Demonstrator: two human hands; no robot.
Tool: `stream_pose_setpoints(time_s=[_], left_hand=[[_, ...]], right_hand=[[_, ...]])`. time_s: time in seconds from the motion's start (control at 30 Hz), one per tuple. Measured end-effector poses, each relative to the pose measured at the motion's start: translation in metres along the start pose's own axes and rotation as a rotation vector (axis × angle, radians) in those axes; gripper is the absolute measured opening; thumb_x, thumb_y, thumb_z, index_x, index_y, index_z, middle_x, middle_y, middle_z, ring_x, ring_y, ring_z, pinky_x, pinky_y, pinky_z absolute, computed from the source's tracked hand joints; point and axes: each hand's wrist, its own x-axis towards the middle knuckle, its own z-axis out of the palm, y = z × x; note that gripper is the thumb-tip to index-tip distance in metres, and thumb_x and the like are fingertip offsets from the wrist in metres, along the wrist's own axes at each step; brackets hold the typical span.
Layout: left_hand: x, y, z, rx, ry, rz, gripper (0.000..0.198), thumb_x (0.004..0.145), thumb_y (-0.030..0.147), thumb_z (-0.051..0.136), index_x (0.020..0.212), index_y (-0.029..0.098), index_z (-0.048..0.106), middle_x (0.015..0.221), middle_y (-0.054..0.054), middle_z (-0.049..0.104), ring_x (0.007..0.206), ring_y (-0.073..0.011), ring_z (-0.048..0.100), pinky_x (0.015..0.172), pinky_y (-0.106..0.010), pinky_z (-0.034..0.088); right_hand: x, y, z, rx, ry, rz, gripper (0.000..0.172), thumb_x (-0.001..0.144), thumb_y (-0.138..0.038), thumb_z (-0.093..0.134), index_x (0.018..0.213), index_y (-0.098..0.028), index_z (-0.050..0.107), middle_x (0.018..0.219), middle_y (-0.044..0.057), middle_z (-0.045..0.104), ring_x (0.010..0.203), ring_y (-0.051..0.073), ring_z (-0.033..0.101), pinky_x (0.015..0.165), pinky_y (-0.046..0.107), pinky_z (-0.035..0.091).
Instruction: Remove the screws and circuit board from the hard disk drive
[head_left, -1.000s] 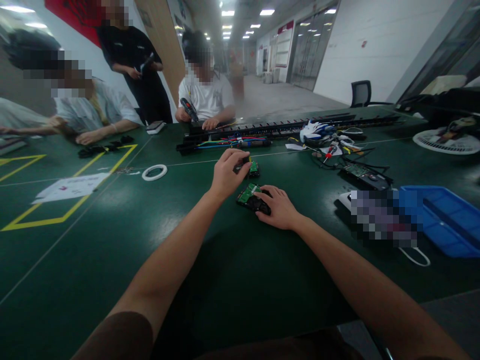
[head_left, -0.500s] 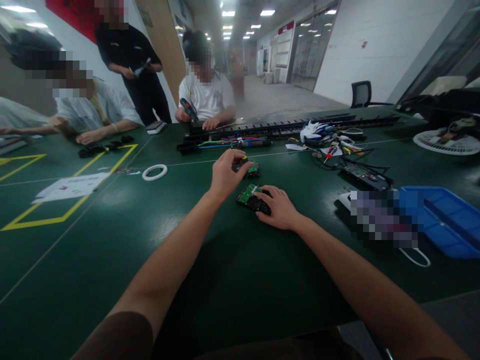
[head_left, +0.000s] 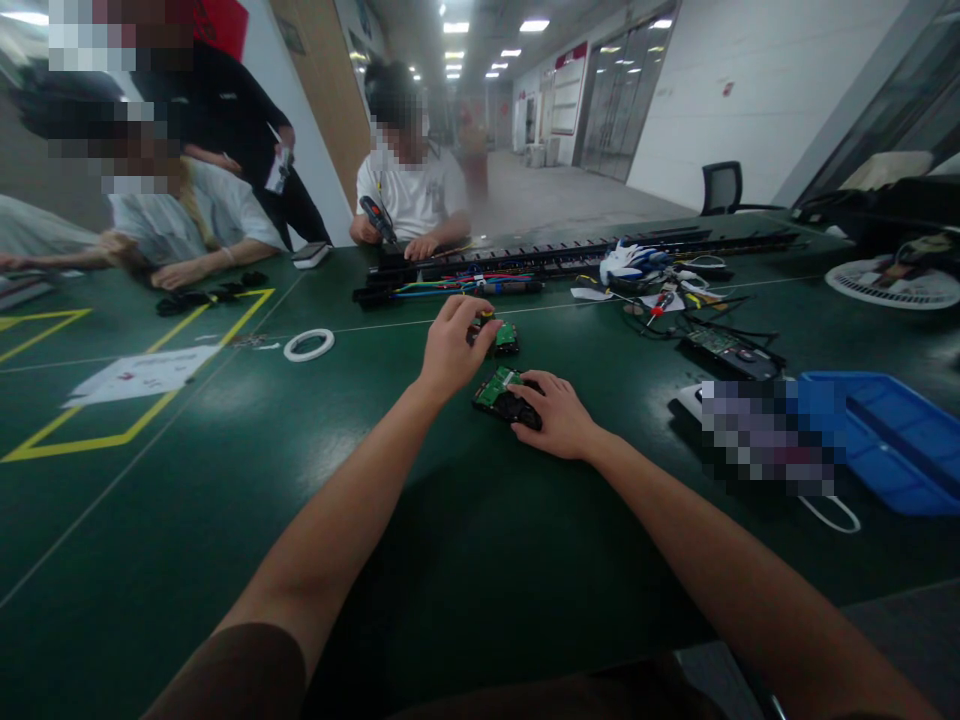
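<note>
In front of me on the green table lies a hard drive (head_left: 496,390), its green circuit board facing up. My right hand (head_left: 559,415) grips its right side, fingers over the top and thumb along the near edge. Just beyond it is a second hard drive (head_left: 508,338), also with a green board showing. My left hand (head_left: 452,345) is raised at that drive's left, fingers curled and closed around a small dark thing with a yellow part (head_left: 487,314). The hand covers most of it, so its kind cannot be made out.
A white ring (head_left: 309,345) and papers (head_left: 139,375) lie to the left. Rightward are a bare circuit board device (head_left: 731,350), a partly blurred flat item (head_left: 765,435) and a blue tray (head_left: 892,440). Wires, gloves (head_left: 634,262) and long black strips lie farther back. Co-workers sit and stand opposite.
Both my hands and the hard drives stay almost where they were; my left fingers shift only slightly. The standing person in black has moved left and leans over.
</note>
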Motion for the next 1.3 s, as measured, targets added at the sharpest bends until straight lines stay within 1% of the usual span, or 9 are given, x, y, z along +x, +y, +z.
stream_pose_setpoints(time_s=[0.17, 0.3, 0.4, 0.53, 0.6, 0.77, 0.93, 1.13, 1.3], left_hand=[[-0.0001, -0.001, -0.0009, 0.033, -0.002, 0.024, 0.018, 0.1, 0.019, 0.063, 0.115, 0.024, 0.07, 0.114, -0.008, 0.067, 0.103, -0.0209, 0.067, 0.087, -0.036, 0.061], [-0.0003, 0.0001, -0.001, 0.001, -0.002, 0.029, 0.017, 0.103, 0.02, 0.06, 0.115, 0.023, 0.07, 0.115, -0.007, 0.072, 0.105, -0.0201, 0.07, 0.088, -0.034, 0.06], [-0.0008, 0.0009, -0.0008, -0.026, 0.005, -0.027, 0.012, 0.102, 0.026, 0.065, 0.113, 0.022, 0.069, 0.11, -0.005, 0.076, 0.096, -0.0182, 0.073, 0.083, -0.032, 0.061], [-0.0019, -0.0008, 0.0006, -0.045, -0.003, -0.1, 0.024, 0.093, 0.028, 0.079, 0.112, 0.021, 0.066, 0.105, -0.004, 0.076, 0.085, -0.0166, 0.073, 0.082, -0.032, 0.062], [-0.0019, -0.0017, 0.0011, -0.056, 0.005, -0.099, 0.027, 0.09, 0.025, 0.082, 0.111, 0.021, 0.065, 0.106, -0.004, 0.075, 0.089, -0.0171, 0.072, 0.084, -0.033, 0.063], [0.001, -0.0007, -0.0016, -0.089, -0.013, -0.059, 0.02, 0.091, 0.015, 0.076, 0.108, 0.022, 0.068, 0.117, -0.006, 0.065, 0.104, -0.0188, 0.067, 0.077, -0.029, 0.065], [0.0033, -0.0025, -0.0046, -0.052, -0.078, -0.028, 0.024, 0.095, 0.009, 0.067, 0.115, 0.023, 0.069, 0.116, -0.005, 0.071, 0.105, -0.0188, 0.07, 0.088, -0.033, 0.063], [0.0011, -0.0042, -0.002, -0.08, -0.051, -0.126, 0.021, 0.093, 0.017, 0.074, 0.112, 0.021, 0.064, 0.112, -0.005, 0.076, 0.096, -0.0182, 0.075, 0.091, -0.035, 0.063], [-0.0012, -0.0049, 0.0029, -0.193, -0.008, -0.176, 0.034, 0.086, 0.023, 0.084, 0.104, 0.021, 0.055, 0.117, -0.007, 0.074, 0.096, -0.0185, 0.076, 0.087, -0.035, 0.064]], right_hand=[[0.0002, -0.0004, -0.0002, -0.011, -0.006, 0.001, 0.065, 0.091, -0.05, 0.066, 0.15, -0.024, 0.056, 0.151, 0.016, 0.05, 0.143, 0.039, 0.044, 0.117, 0.059, 0.035], [0.0002, -0.0009, -0.0011, -0.011, -0.014, 0.002, 0.066, 0.091, -0.051, 0.066, 0.15, -0.024, 0.056, 0.152, 0.017, 0.05, 0.143, 0.039, 0.044, 0.117, 0.059, 0.035], [0.0002, -0.0012, -0.0015, -0.003, -0.01, 0.004, 0.066, 0.091, -0.051, 0.066, 0.15, -0.024, 0.055, 0.152, 0.017, 0.05, 0.144, 0.039, 0.043, 0.117, 0.06, 0.035], [0.0001, -0.0014, -0.0012, -0.007, -0.007, -0.002, 0.066, 0.091, -0.051, 0.065, 0.15, -0.023, 0.055, 0.152, 0.017, 0.05, 0.143, 0.039, 0.044, 0.117, 0.059, 0.035], [0.0001, -0.0011, -0.0007, -0.008, -0.009, -0.003, 0.066, 0.091, -0.05, 0.065, 0.15, -0.022, 0.055, 0.152, 0.018, 0.05, 0.143, 0.039, 0.043, 0.117, 0.059, 0.035], [0.0003, 0.0, 0.0003, -0.01, -0.01, 0.002, 0.066, 0.091, -0.051, 0.065, 0.15, -0.023, 0.056, 0.152, 0.017, 0.049, 0.144, 0.039, 0.042, 0.118, 0.058, 0.034], [0.0006, -0.0004, 0.0, -0.019, -0.005, -0.002, 0.066, 0.091, -0.051, 0.066, 0.15, -0.022, 0.055, 0.152, 0.017, 0.05, 0.143, 0.039, 0.044, 0.117, 0.058, 0.036], [0.0006, 0.0, 0.0005, -0.018, -0.001, -0.003, 0.066, 0.091, -0.051, 0.066, 0.15, -0.022, 0.056, 0.152, 0.018, 0.051, 0.142, 0.04, 0.044, 0.116, 0.059, 0.035], [0.0005, 0.0008, 0.0013, -0.015, 0.001, -0.009, 0.067, 0.091, -0.051, 0.066, 0.151, -0.021, 0.056, 0.152, 0.018, 0.05, 0.143, 0.04, 0.044, 0.117, 0.06, 0.035]])
